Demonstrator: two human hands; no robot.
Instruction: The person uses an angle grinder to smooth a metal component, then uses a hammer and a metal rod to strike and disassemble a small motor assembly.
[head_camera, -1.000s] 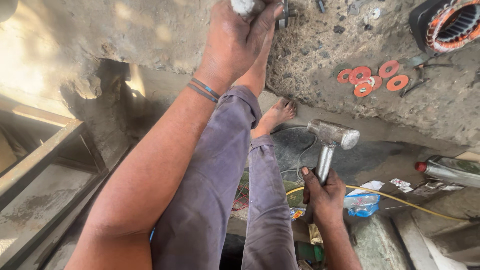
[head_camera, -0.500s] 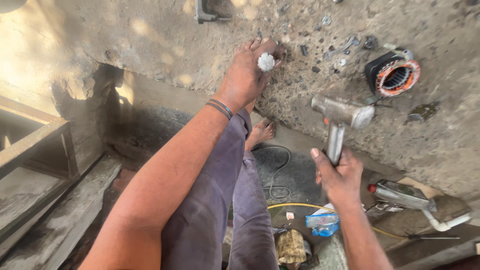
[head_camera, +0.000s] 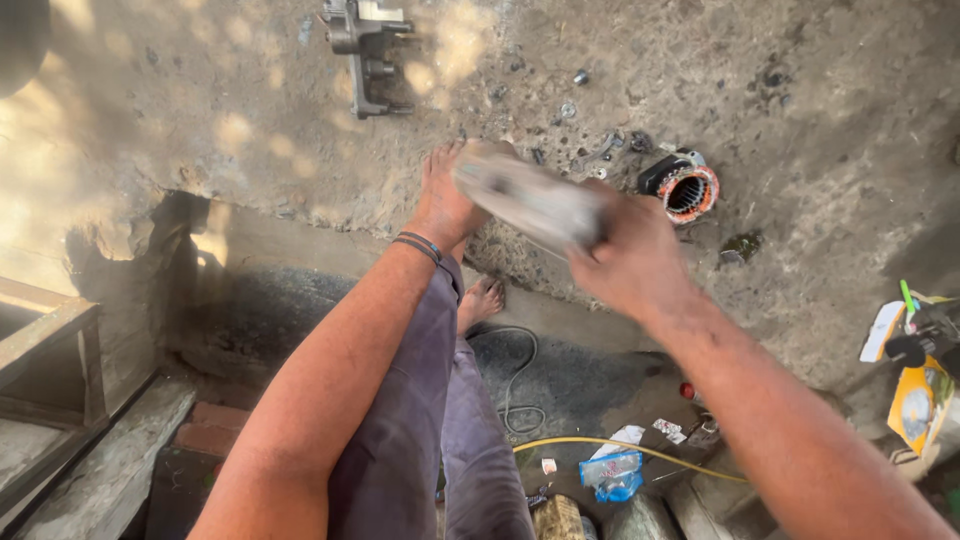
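Gripping a hammer (head_camera: 530, 205), the right hand (head_camera: 635, 262) is closed round its handle; hammer is motion-blurred, head end pointing up-left, reaching just over the left hand (head_camera: 445, 205). Left hand lies pressed on the rough concrete ledge (head_camera: 800, 120), fingers down; can't tell if it's holding anything under the blur. Dark bands sit on the left wrist (head_camera: 420, 245).

Just right of the hammer, near the right hand: a round motor part (head_camera: 688, 188) w/ orange-and-white rim, dark inside. Small bolts and bits (head_camera: 575, 105) lie scattered above the hands. Well above the left hand, a grey metal bracket (head_camera: 362, 50).

Below the hands: purple trouser leg (head_camera: 420, 400), bare foot (head_camera: 483, 300), grey cable loop (head_camera: 520, 390), yellow hose (head_camera: 600, 445). Below right forearm, a crumpled clear-blue plastic packet (head_camera: 612, 472) and small white scraps w/ red print (head_camera: 668, 428). Far right of the right arm: a yellow card pack w/ round disc picture (head_camera: 915, 405) and a white-orange wrapper (head_camera: 882, 330).
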